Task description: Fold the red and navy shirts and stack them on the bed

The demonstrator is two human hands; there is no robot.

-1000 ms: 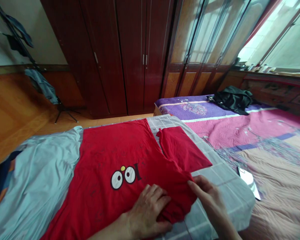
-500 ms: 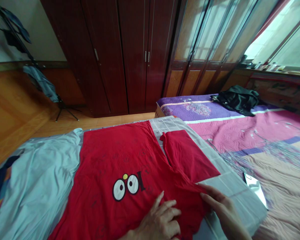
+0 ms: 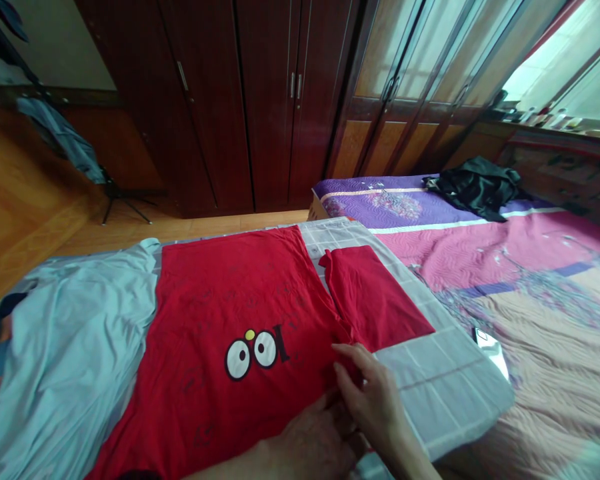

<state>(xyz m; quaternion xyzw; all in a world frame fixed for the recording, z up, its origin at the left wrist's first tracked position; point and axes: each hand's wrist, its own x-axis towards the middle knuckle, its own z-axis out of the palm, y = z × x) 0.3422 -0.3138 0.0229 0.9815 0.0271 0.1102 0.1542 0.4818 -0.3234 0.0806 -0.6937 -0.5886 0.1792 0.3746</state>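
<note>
Checking the red T-shirt (image 3: 220, 300) first: where is it lying?

It's lying flat on a grey-checked sheet (image 3: 440, 393), with its long axis running away from the person toward the wardrobe (image 3: 205, 100) and its cartoon-eyes print (image 3: 253, 353) facing up.

Which hand is sitting nearer the red flap (image 3: 375, 300) folded along the shirt's right side?

The right hand (image 3: 370, 393) is. Its fingers are spreading slightly apart, with the tips touching the shirt just below the flap's near corner, but I can't tell whether they're pinching the cloth.

And what's the left hand (image 3: 310, 443) doing?

It's lying open on the shirt's near end, just beside the right hand and below the print, and the bottom of the view is cutting off part of the arm.

What's surrounding them?

A light-blue cloth (image 3: 65, 333) is bunching along the shirt's left side, while a phone (image 3: 490, 350) is lying on a pink quilt (image 3: 530, 267) beyond the sheet.
</note>
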